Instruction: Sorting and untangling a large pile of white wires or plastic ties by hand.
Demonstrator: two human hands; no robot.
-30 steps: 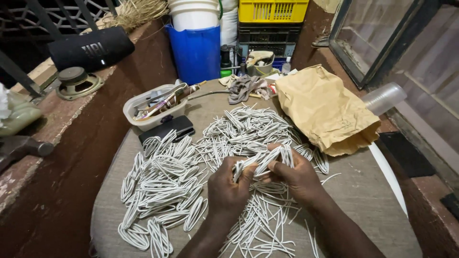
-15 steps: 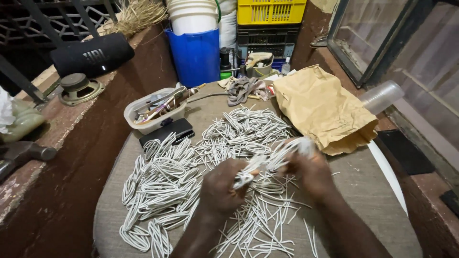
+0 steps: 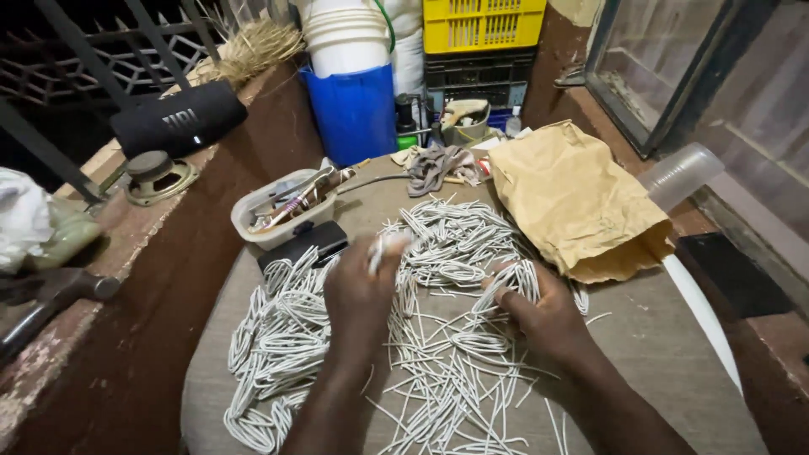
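Both arms are bare to the frame's edge — no sleeves, rings, watch or gloves show.

— Where does the view sit?
— On the head, tilted steeply down at the tabletop [image 3: 674,337], close in (arm's reach).
— Facing?
— Forward, toward the blue bucket [image 3: 358,114] beyond the tabletop's far edge.

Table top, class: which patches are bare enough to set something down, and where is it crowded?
Bare cloth shows on the table right of the right hand, below the brown paper bag. The middle and left are crowded with white wire pieces; the far edge holds a tray and a rag.
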